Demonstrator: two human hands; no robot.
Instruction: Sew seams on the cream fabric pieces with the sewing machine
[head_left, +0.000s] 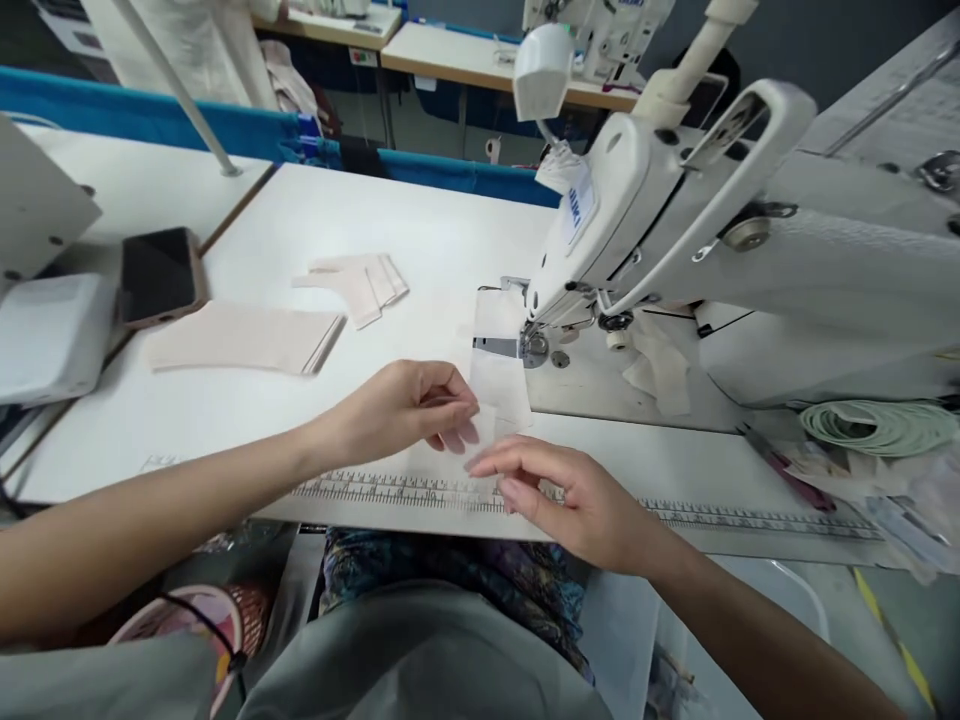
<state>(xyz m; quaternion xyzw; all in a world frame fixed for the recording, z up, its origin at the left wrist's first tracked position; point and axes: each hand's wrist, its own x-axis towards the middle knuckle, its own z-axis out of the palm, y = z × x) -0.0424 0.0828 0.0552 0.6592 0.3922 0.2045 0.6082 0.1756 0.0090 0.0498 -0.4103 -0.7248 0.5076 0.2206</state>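
Note:
My left hand (420, 410) is closed, thumb against fingers, on a thin, sheer whitish piece of fabric (486, 425); motion blurs its outline. Close by on the right, my right hand (566, 495) is loosely curved with index finger and thumb apart. Its index fingertip is at the lower edge of the sheer piece; whether it touches cannot be told. Just beyond the hands, a pale strip of fabric (501, 385) lies flat on the table beside the needle area of the white sewing machine (600, 210).
A stack of cut beige pieces (240, 338), smaller beige pieces (364, 285) and a phone (161, 275) lie left. A printed ruler (390, 490) runs along the table's front edge. At right are dark-red-handled snips (799, 482) and coiled pale green cord (877, 425). A person (195, 50) stands behind.

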